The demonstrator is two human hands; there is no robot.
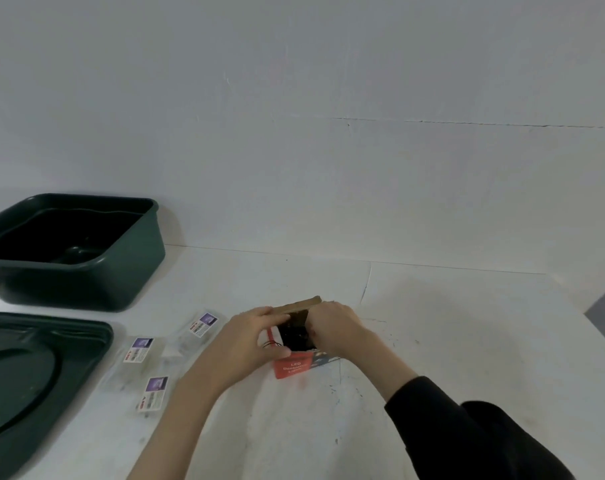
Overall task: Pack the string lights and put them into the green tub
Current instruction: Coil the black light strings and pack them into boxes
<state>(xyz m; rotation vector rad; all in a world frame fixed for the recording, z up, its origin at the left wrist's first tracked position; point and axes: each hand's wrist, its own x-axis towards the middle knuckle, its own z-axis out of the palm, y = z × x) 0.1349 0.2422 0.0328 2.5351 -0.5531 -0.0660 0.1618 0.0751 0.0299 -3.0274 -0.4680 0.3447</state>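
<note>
A small red LED lights box (291, 367) stands upright on the white table, its brown top flap (299, 305) raised. Dark string lights (295, 336) fill its open mouth, and a loop of thin wire sticks out on the left side. My left hand (247, 342) grips the box from the left, fingers curled round its upper edge. My right hand (335, 327) holds the right side at the opening, fingers by the lights. The green tub (121, 271) sits open at the far left, with nothing visible inside.
The tub's green lid (69, 372) lies flat at the near left. Three clear packets with white and purple labels (140, 349) lie between the lid and my left arm. A white wall rises behind the table, whose edge drops off at the right.
</note>
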